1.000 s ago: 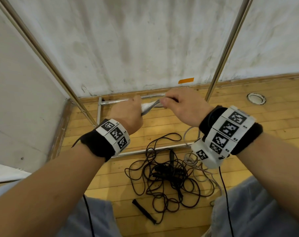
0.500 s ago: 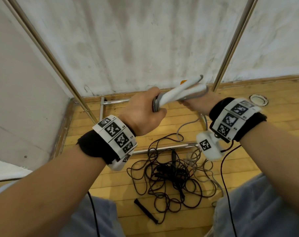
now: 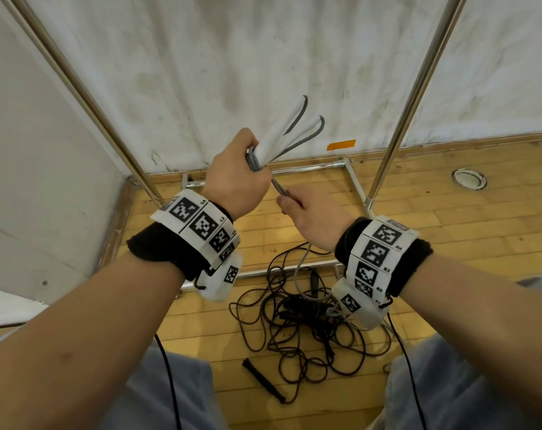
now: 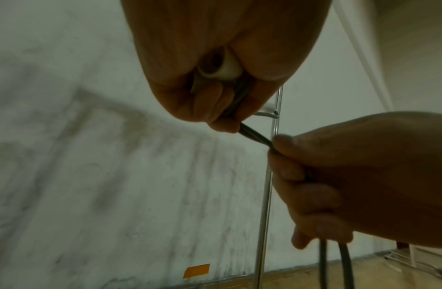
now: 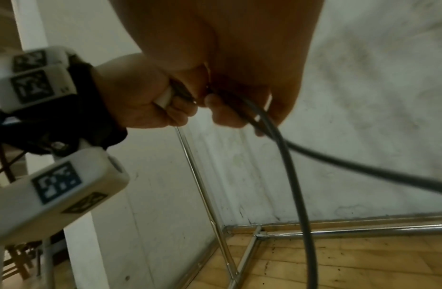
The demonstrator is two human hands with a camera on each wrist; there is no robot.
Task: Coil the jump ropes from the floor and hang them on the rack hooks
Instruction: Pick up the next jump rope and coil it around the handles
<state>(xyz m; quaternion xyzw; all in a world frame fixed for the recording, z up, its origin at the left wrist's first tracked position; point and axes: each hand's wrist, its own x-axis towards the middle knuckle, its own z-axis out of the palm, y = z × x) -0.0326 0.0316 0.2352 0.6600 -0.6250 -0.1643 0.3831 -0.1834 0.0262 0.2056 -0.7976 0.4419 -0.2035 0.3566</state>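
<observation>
Between the fists runs the grey rope (image 3: 278, 188): left hand (image 3: 236, 175) grips its white handles (image 3: 290, 131), right hand (image 3: 310, 217) clasps cord.

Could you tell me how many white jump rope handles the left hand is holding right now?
2: both white handles fan up from the left hand, side by side.

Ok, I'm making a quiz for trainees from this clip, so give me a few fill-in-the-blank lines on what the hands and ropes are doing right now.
1. The left hand grips the two white ____ of the grey jump rope.
2. The right hand holds the rope's grey ____.
3. The dark jump ropes lie tangled on the wooden ____.
4. A strip of ____ tape sticks to the wall's foot.

Missing words: handles; cord; floor; orange
</observation>
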